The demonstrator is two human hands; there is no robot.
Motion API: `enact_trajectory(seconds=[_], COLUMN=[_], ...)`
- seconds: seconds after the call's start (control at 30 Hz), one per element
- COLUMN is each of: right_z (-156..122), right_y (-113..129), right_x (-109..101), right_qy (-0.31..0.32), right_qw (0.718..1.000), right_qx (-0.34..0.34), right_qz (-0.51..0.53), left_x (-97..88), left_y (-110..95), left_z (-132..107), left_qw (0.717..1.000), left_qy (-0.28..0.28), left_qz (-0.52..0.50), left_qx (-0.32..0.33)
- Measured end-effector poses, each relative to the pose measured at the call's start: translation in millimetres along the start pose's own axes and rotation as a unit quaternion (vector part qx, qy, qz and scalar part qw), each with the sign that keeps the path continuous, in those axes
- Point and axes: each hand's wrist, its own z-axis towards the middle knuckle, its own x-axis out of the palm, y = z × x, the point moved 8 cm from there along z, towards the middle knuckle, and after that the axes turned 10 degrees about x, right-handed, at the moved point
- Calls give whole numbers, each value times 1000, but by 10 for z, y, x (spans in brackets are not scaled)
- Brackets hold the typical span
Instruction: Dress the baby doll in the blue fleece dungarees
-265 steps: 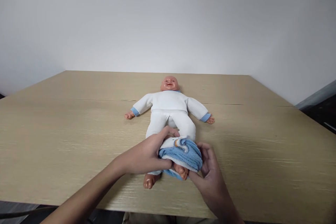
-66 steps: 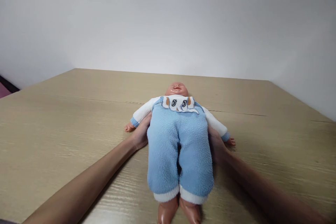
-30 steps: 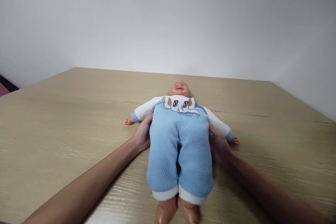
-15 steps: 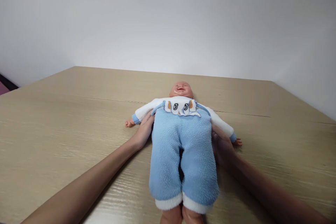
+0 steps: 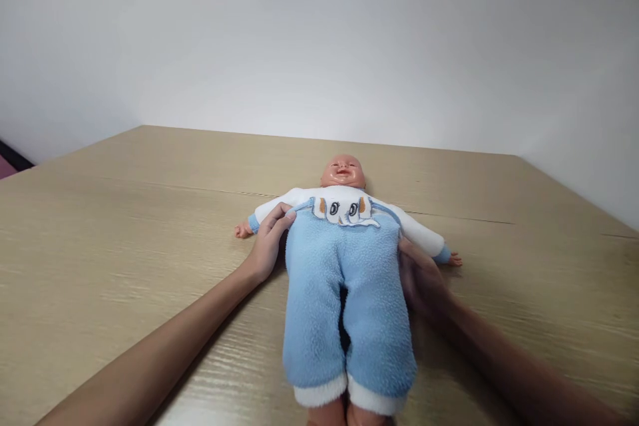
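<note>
A baby doll (image 5: pixel 343 172) lies on its back, head toward the far side and arms spread out. It wears light-blue fleece overalls (image 5: pixel 344 253) with an elephant patch on the chest, over a white top (image 5: pixel 419 234) with blue cuffs. At the doll's left-hand side in the picture, my left hand (image 5: pixel 269 239) is closed on the edge of the overalls, thumb near the strap. On the opposite side my right hand (image 5: pixel 422 276) grips the overalls' edge, thumb uppermost; its other fingers are mostly hidden. The doll's lower legs run out of the picture.
The doll rests on a wood-grain table (image 5: pixel 150 233) with a thin seam across it. A white partition (image 5: pixel 319 46) stands behind the table and along its right side. Something dark and pink (image 5: pixel 10 163) shows at the far left edge.
My left hand has risen slightly, and its thumb and fingers now show at the overalls' upper edge. My right thumb has come up onto the side. The doll has shifted very slightly.
</note>
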Motion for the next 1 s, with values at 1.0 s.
enact_trajectory(seconds=[1.0], right_z=[125], right_y=[474], right_x=[50], right_qy=[1], right_qw=[943], right_qx=[-107], right_qz=[-315], left_x=[-65], left_y=[-74], left_z=[7], left_qw=[985], left_qy=[-29], left_qz=[124], left_qx=[117])
